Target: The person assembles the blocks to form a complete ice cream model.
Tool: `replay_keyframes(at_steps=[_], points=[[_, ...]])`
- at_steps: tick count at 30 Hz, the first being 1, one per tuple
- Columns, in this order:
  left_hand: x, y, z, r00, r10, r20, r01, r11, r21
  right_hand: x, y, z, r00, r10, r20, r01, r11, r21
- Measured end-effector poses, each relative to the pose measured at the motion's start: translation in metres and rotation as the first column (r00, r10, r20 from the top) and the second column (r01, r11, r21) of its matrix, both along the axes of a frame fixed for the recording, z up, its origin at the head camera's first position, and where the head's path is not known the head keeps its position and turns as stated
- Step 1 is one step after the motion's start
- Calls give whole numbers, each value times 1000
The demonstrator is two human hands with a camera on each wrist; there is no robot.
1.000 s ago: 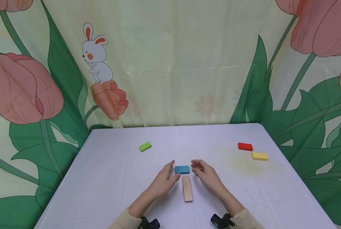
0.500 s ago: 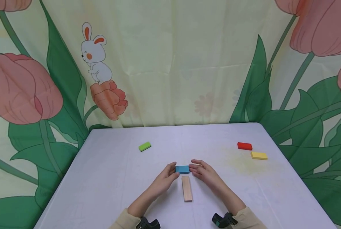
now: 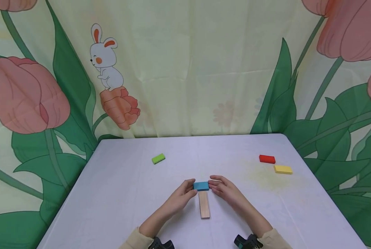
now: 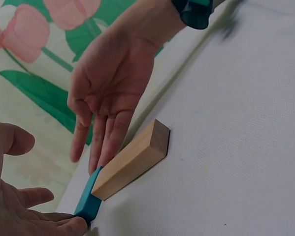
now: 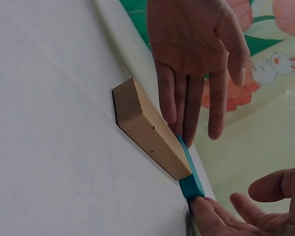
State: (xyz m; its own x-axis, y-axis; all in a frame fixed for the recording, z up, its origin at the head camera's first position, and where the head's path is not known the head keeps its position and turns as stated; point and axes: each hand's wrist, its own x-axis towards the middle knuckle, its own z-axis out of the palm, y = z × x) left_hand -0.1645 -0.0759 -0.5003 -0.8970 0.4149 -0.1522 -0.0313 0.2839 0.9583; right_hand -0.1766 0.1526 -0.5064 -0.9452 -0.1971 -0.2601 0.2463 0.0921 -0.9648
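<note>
A blue block lies crosswise at the far end of a natural wood block, which points lengthwise toward the person. Both wrist views show the blue block up against the end of the wood block. My left hand has its fingertips on the blue block's left end, its thumb apart from the other fingers. At the opposite end, the right hand touches the block with extended fingertips. Neither hand curls around it.
Farther back on the white-covered table lies a green block, left of centre. A red block and a yellow block sit close together at the right. Behind the table hangs a printed curtain.
Both hands have come in to the blue block's ends. The block has shifted nearer and slightly right, closing the gap to the wood block, which stays about where it was.
</note>
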Motion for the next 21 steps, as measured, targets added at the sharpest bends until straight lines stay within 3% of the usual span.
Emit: replay_keyframes(at_steps=[15, 18, 21], points=[[7, 3, 0, 1000, 6, -17, -7, 999, -47, 10, 6, 4, 998, 62, 9, -62, 998, 14], [9, 4, -2, 996, 25, -86, -36, 990, -133, 10, 7, 5, 998, 58, 11, -58, 998, 31], [12, 6, -2, 982, -7, -187, -43, 964, -262, 10, 11, 4, 999, 40, 5, -40, 996, 74]])
